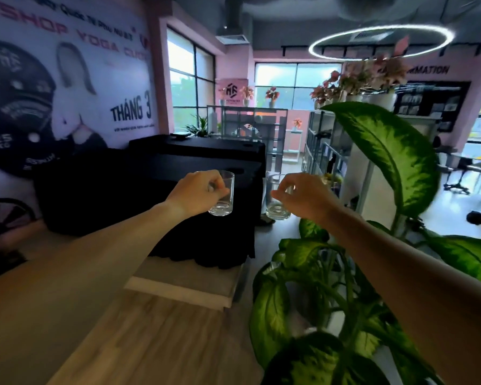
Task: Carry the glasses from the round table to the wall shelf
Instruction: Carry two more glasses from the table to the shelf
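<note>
I hold two clear drinking glasses out in front of me at chest height. My left hand (pixel 197 191) grips one empty glass (pixel 225 202) from the side, fingers wrapped around its upper wall. My right hand (pixel 303 195) pinches the rim of the second empty glass (pixel 275 207), which hangs upright below my fingers. The two glasses are a short gap apart and touch nothing else. A white open shelf unit (pixel 353 173) stands ahead on the right, partly hidden by leaves. No round table is in view.
A black-draped table (pixel 178 173) stands straight ahead. A large green-leaved plant (pixel 331 287) fills the lower right, close under my right arm. A wooden counter (pixel 139 337) lies below my left arm. A poster wall is on the left, windows behind.
</note>
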`<state>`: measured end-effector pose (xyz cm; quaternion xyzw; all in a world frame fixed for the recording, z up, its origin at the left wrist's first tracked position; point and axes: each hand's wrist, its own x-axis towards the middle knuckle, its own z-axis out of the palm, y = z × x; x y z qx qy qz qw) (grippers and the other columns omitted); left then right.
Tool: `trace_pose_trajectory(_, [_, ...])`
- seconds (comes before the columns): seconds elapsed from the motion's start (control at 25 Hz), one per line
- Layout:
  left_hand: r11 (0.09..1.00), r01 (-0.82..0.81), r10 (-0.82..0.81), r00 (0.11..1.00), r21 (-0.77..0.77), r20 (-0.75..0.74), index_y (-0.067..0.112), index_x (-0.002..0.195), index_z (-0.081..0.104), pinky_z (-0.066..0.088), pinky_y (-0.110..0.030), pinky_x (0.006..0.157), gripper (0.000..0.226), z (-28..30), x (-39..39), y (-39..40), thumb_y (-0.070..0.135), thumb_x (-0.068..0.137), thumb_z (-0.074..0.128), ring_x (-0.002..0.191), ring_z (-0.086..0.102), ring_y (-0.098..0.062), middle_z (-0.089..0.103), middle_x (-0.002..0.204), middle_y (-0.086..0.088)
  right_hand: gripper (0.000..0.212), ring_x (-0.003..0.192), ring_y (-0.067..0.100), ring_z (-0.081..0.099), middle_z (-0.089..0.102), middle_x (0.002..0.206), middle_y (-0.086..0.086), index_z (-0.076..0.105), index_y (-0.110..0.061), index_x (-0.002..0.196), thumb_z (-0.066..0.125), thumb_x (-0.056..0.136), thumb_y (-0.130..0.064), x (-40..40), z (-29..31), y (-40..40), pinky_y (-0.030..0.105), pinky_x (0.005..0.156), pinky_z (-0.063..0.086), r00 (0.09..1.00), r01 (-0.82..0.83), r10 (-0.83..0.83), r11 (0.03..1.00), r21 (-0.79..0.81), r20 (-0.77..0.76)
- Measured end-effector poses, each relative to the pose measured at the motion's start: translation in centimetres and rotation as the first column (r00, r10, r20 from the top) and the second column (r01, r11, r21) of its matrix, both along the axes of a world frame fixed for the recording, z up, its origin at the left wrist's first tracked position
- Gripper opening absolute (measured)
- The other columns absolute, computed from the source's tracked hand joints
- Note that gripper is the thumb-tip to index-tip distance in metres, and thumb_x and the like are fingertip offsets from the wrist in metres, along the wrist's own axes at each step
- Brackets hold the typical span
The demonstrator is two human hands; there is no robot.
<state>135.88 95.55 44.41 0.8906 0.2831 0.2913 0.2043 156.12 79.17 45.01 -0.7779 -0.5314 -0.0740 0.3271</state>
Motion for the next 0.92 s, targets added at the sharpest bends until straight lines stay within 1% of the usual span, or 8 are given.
trace_pose_trajectory(0.16, [0.998, -0.061, 0.061, 0.998, 0.005, -0.007, 0.035, 0.077, 0.063, 0.056, -0.037, 0.081, 0.012, -0.7, 3.5, 8.4, 0.046, 0.081, 0.065, 0.085, 0.068, -0.011, 0.070, 0.087, 0.010, 0.021, 0.075, 0.014, 0.060, 0.060, 0.069, -0.015, 0.067, -0.025, 0.069, 0.071, 0.078, -0.043, 4.4, -1.0, 9.3, 0.026, 0.067, 0.040, 1.000, -0.021, 0.021, 1.000, 0.024, -0.003])
trace_pose_trajectory(0.32, [0.995, -0.104, 0.104, 0.994, 0.000, -0.020, 0.035, 0.076, 0.063, 0.056, -0.039, 0.082, 0.011, -1.8, 6.1, 18.1, 0.044, 0.081, 0.066, 0.082, 0.067, -0.011, 0.069, 0.085, 0.011, 0.019, 0.065, 0.009, 0.061, 0.068, 0.073, -0.016, 0.067, -0.027, 0.066, 0.071, 0.076, -0.044, 7.5, -2.6, 19.8, 0.024, 0.063, 0.047, 0.998, -0.056, 0.057, 0.998, 0.013, -0.032])
trace_pose_trajectory(0.4, [0.994, -0.113, 0.113, 0.993, 0.007, -0.033, 0.034, 0.075, 0.063, 0.056, -0.039, 0.083, 0.011, -1.3, 7.1, 22.5, 0.043, 0.081, 0.067, 0.082, 0.067, -0.012, 0.069, 0.084, 0.011, 0.020, 0.060, 0.004, 0.056, 0.062, 0.064, -0.018, 0.066, -0.029, 0.065, 0.071, 0.075, -0.045, 8.5, -2.4, 24.4, 0.020, 0.057, 0.043, 0.997, -0.072, 0.072, 0.997, 0.006, -0.028])
trace_pose_trajectory(0.48, [0.993, -0.121, 0.122, 0.992, 0.014, -0.044, 0.034, 0.076, 0.063, 0.056, -0.039, 0.084, 0.011, -0.4, 8.1, 27.3, 0.043, 0.081, 0.067, 0.083, 0.067, -0.014, 0.069, 0.086, 0.010, 0.020, 0.061, 0.005, 0.056, 0.057, 0.063, -0.018, 0.063, -0.032, 0.064, 0.070, 0.076, -0.046, 9.4, -1.6, 29.5, 0.022, 0.058, 0.043, 0.994, -0.103, 0.102, 0.994, -0.025, -0.024])
trace_pose_trajectory(0.6, [0.983, -0.179, 0.180, 0.983, 0.028, -0.038, 0.032, 0.078, 0.065, 0.055, -0.036, 0.085, 0.011, 0.6, 8.8, 34.4, 0.041, 0.082, 0.068, 0.088, 0.067, -0.016, 0.069, 0.091, 0.008, 0.020, 0.073, 0.019, 0.064, 0.066, 0.073, -0.009, 0.063, -0.033, 0.063, 0.067, 0.078, -0.045, 10.1, 0.1, 37.5, 0.032, 0.071, 0.054, 0.986, -0.165, 0.166, 0.984, -0.073, -0.003])
trace_pose_trajectory(0.68, [0.977, -0.212, 0.213, 0.976, 0.029, -0.037, 0.032, 0.079, 0.065, 0.054, -0.035, 0.085, 0.010, 0.7, 8.9, 38.6, 0.041, 0.083, 0.068, 0.090, 0.067, -0.016, 0.069, 0.094, 0.007, 0.020, 0.081, 0.024, 0.065, 0.070, 0.083, -0.001, 0.069, -0.027, 0.069, 0.066, 0.080, -0.044, 10.3, 0.8, 42.6, 0.037, 0.076, 0.055, 0.981, -0.192, 0.193, 0.979, -0.071, 0.017])
trace_pose_trajectory(0.76, [0.970, -0.241, 0.243, 0.969, 0.032, -0.045, 0.031, 0.081, 0.065, 0.055, -0.037, 0.086, 0.011, 0.6, 8.8, 42.7, 0.041, 0.084, 0.068, 0.092, 0.067, -0.016, 0.070, 0.096, 0.005, 0.020, 0.082, 0.022, 0.064, 0.067, 0.080, -0.006, 0.071, -0.024, 0.075, 0.066, 0.080, -0.043, 10.7, 0.8, 47.6, 0.037, 0.077, 0.055, 0.972, -0.235, 0.236, 0.969, -0.076, 0.000])
trace_pose_trajectory(0.92, [0.936, -0.348, 0.349, 0.937, 0.056, -0.012, 0.030, 0.081, 0.066, 0.055, -0.040, 0.088, 0.012, -0.3, 8.3, 52.1, 0.042, 0.083, 0.068, 0.091, 0.068, -0.014, 0.070, 0.093, 0.005, 0.015, 0.081, 0.014, 0.063, 0.061, 0.077, -0.019, 0.069, -0.030, 0.071, 0.069, 0.078, -0.044, 12.1, -0.4, 59.2, 0.032, 0.077, 0.052, 0.932, -0.361, 0.360, 0.931, -0.055, -0.039])
